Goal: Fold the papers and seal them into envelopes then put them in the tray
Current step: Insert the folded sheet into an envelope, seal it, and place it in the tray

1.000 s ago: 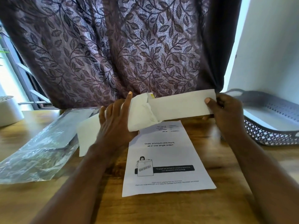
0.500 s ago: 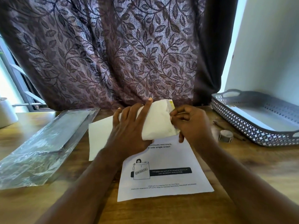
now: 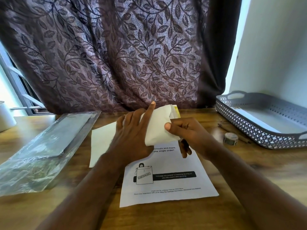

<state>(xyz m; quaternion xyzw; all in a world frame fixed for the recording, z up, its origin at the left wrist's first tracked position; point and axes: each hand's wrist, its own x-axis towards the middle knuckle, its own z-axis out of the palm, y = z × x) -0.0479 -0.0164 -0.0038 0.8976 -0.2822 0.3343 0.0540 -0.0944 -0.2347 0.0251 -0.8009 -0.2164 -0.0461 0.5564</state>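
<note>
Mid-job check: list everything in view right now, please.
envelope: one, white with yellow strip, held in both hands
printed sheet: one, white, flat at table centre
plain sheet: one, white, on table beneath left hand
plastic pack: one, clear, table left
tray: one, grey, table right
flat white item: one, inside tray
tape roll: one, greyish, beside tray
thin stick: one, dark, behind tape roll
pot: one, white, far left
curtain: one, purple leafy, behind table
table: one, brown wood
left hand: holds envelope
right hand: pinches envelope's end
</note>
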